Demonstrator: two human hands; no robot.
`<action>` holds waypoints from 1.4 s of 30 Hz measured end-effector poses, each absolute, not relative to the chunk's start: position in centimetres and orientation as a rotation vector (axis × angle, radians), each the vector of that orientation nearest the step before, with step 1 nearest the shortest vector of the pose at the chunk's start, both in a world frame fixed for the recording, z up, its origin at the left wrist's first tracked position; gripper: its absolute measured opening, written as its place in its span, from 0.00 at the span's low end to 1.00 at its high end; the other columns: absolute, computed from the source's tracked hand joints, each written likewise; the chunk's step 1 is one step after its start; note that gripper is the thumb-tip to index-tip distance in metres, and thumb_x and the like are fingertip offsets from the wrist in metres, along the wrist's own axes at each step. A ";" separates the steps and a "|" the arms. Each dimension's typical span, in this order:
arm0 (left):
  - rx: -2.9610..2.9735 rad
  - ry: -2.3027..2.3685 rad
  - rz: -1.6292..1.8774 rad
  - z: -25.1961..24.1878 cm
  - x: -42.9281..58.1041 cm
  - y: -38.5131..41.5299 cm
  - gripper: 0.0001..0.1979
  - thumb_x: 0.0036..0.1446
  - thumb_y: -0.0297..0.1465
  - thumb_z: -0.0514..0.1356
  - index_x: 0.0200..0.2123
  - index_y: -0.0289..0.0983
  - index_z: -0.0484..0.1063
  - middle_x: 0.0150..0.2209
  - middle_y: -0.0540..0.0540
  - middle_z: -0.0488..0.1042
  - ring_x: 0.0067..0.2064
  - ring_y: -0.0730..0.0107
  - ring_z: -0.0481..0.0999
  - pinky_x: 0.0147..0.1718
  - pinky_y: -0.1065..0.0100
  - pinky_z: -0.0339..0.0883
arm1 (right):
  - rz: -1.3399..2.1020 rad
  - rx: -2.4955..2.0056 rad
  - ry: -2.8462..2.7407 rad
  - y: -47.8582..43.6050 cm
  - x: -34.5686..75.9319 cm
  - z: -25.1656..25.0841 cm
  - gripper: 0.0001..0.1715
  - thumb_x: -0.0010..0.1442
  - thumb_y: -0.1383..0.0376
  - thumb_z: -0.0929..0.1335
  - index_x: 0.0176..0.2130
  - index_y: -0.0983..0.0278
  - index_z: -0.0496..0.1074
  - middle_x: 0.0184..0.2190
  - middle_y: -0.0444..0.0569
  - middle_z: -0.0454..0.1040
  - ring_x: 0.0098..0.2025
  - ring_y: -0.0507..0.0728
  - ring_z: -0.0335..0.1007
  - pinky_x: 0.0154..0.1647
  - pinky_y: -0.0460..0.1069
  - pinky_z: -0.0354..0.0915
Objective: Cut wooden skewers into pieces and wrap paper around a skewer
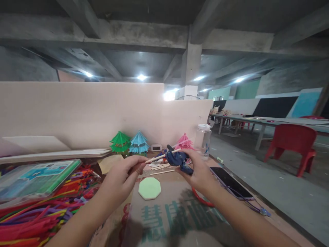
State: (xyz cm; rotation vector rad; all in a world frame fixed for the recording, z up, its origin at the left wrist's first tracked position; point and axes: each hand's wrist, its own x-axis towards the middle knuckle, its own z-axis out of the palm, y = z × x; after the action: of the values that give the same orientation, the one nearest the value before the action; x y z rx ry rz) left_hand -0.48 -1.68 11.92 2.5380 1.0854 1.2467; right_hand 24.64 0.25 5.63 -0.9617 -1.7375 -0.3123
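thin stick meets dark blue tool above the worktop

the left hand (pixel 123 175) pinches one end of a slim, pale wooden stick (pixel 161 156), held above the cardboard-covered worktop (pixel 180 212). the right hand (pixel 197 171) is wrapped round a dark blue tool (pixel 177 158), likely a glue gun, which touches the stick's far end. a hard pinch could snap the stick, and hot glue could reach fingers. a flat, matte green octagon (pixel 149 188) lies below, with fuzzy pipe cleaners (pixel 38 216) at left.

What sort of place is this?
Probably a craft workshop under concrete beams: pipe cleaners, craft trees, glue gun in the right hand, stick in the left hand, long tables behind.
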 end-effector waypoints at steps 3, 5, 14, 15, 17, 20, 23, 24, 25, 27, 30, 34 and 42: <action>2.575 1.035 1.233 11.5 -0.5 -1.4 0.14 0.61 0.34 0.50 0.38 0.38 0.75 0.33 0.47 0.79 0.35 0.67 0.76 0.33 0.71 0.67 | -0.438 -0.915 -1.722 0.0 24.7 5.9 0.19 0.54 0.60 0.68 0.45 0.63 0.65 0.40 0.56 0.75 0.40 0.62 0.72 0.40 0.56 0.69; 2.590 0.984 1.243 11.3 -0.5 -1.3 0.13 0.60 0.32 0.50 0.37 0.38 0.74 0.33 0.46 0.78 0.34 0.67 0.76 0.33 0.71 0.67 | -0.557 -0.894 -1.721 -0.2 25.0 6.1 0.16 0.54 0.62 0.67 0.44 0.63 0.66 0.37 0.55 0.75 0.39 0.62 0.72 0.38 0.55 0.68; 2.587 0.945 1.130 11.4 -0.3 -1.6 0.13 0.60 0.31 0.49 0.36 0.37 0.74 0.29 0.46 0.75 0.30 0.69 0.71 0.30 0.71 0.65 | -0.904 -0.831 -1.698 -1.6 26.0 8.1 0.12 0.53 0.65 0.63 0.40 0.62 0.66 0.31 0.51 0.74 0.33 0.60 0.70 0.34 0.53 0.64; 2.585 0.939 1.121 11.4 -0.3 -1.6 0.13 0.60 0.31 0.49 0.36 0.37 0.74 0.30 0.46 0.75 0.30 0.69 0.71 0.30 0.71 0.65 | -0.908 -0.833 -1.696 -1.7 26.0 8.2 0.12 0.53 0.65 0.63 0.40 0.62 0.66 0.31 0.51 0.74 0.33 0.60 0.70 0.34 0.53 0.64; 2.582 0.918 1.102 11.4 -0.4 -1.6 0.13 0.59 0.31 0.50 0.36 0.37 0.74 0.31 0.46 0.76 0.31 0.68 0.72 0.31 0.71 0.66 | -0.917 -0.836 -1.693 -1.8 26.0 8.3 0.14 0.52 0.64 0.63 0.41 0.62 0.66 0.32 0.52 0.74 0.34 0.61 0.71 0.34 0.53 0.64; 2.571 0.878 1.083 11.3 -0.3 -1.6 0.13 0.59 0.31 0.49 0.37 0.37 0.74 0.32 0.45 0.77 0.33 0.67 0.74 0.33 0.70 0.66 | -0.938 -0.823 -1.694 -2.0 26.1 8.4 0.14 0.52 0.64 0.63 0.41 0.62 0.65 0.32 0.52 0.74 0.34 0.61 0.71 0.34 0.53 0.65; 2.576 0.847 1.087 11.3 -0.3 -1.7 0.13 0.59 0.30 0.49 0.38 0.37 0.74 0.33 0.45 0.77 0.35 0.66 0.75 0.33 0.70 0.66 | -0.961 -0.809 -1.702 -2.1 26.3 8.5 0.14 0.52 0.64 0.64 0.41 0.61 0.64 0.31 0.51 0.74 0.33 0.60 0.72 0.34 0.53 0.65; 2.582 0.841 1.085 11.3 -0.3 -1.7 0.13 0.59 0.30 0.49 0.38 0.37 0.74 0.33 0.45 0.77 0.34 0.67 0.74 0.33 0.70 0.66 | -0.963 -0.805 -1.704 -2.1 26.3 8.5 0.15 0.51 0.64 0.64 0.41 0.61 0.64 0.32 0.52 0.74 0.33 0.60 0.72 0.34 0.53 0.65; 2.590 0.837 1.082 11.2 -0.3 -1.6 0.14 0.60 0.30 0.49 0.38 0.37 0.74 0.33 0.45 0.77 0.34 0.67 0.74 0.33 0.70 0.66 | -0.962 -0.803 -1.706 -2.2 26.3 8.5 0.15 0.51 0.65 0.64 0.42 0.62 0.64 0.32 0.52 0.75 0.34 0.61 0.72 0.34 0.53 0.65; 2.606 0.839 1.080 11.2 -0.4 -1.6 0.14 0.60 0.30 0.48 0.38 0.37 0.74 0.32 0.45 0.77 0.33 0.68 0.74 0.32 0.71 0.66 | -0.956 -0.803 -1.703 -2.1 26.3 8.5 0.17 0.51 0.66 0.64 0.43 0.62 0.64 0.33 0.53 0.75 0.35 0.61 0.72 0.35 0.53 0.66; 2.629 0.830 1.086 11.2 -0.5 -1.5 0.14 0.60 0.29 0.48 0.38 0.38 0.74 0.31 0.46 0.76 0.32 0.69 0.72 0.32 0.71 0.65 | -0.954 -0.803 -1.699 -2.1 26.3 8.4 0.18 0.51 0.65 0.63 0.44 0.62 0.64 0.34 0.53 0.74 0.36 0.61 0.72 0.36 0.54 0.66; 2.608 0.819 1.141 11.2 -0.6 -1.4 0.12 0.60 0.31 0.50 0.35 0.38 0.74 0.29 0.47 0.74 0.30 0.69 0.71 0.31 0.72 0.64 | -0.911 -0.809 -1.698 -2.0 26.5 8.4 0.19 0.52 0.63 0.64 0.45 0.62 0.64 0.36 0.54 0.74 0.38 0.62 0.72 0.38 0.55 0.67; 2.608 0.856 1.072 11.7 -0.4 -1.8 0.13 0.59 0.31 0.49 0.37 0.38 0.74 0.29 0.46 0.75 0.31 0.69 0.71 0.30 0.71 0.64 | -0.936 -0.823 -1.722 -2.1 26.6 8.4 0.23 0.50 0.63 0.64 0.48 0.61 0.63 0.37 0.54 0.74 0.38 0.63 0.72 0.39 0.55 0.65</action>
State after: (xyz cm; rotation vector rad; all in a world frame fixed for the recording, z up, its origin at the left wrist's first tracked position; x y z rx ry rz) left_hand -0.43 -1.81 11.66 2.6079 0.8558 1.0719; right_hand 26.56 -2.05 8.40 -0.8231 -1.7222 -0.9357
